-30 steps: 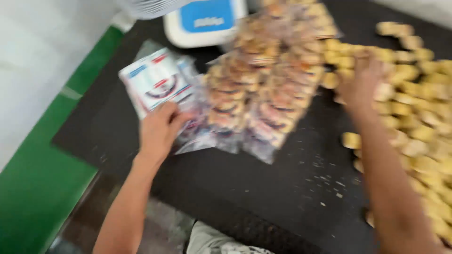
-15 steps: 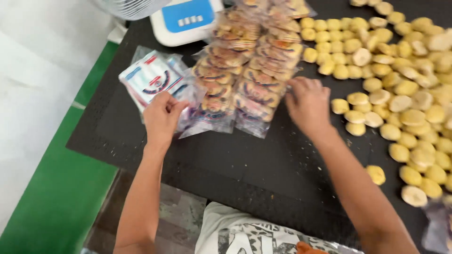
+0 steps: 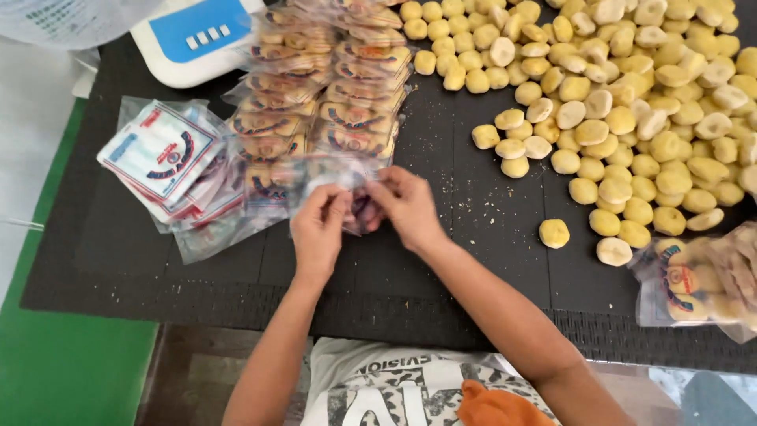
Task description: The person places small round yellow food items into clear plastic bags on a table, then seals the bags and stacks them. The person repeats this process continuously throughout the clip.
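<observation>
Two hands, left [image 3: 318, 229] and right [image 3: 408, 207], each grip pinched on one clear plastic bag [image 3: 335, 175].

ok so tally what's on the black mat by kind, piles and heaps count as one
weighing scale: 1
rows of filled packets: 2
pile of empty printed bags: 1
clear bag held by left hand and right hand: 1
heap of loose yellow biscuits: 1 (pieces too many to count)
cluster of filled packets at right edge: 1
total: 7

Hidden and cut-off parts
The filled packet [image 3: 702, 280] and the scale [image 3: 197, 35] are cut by edges; the clear bag [image 3: 339, 175] is blurred.
</observation>
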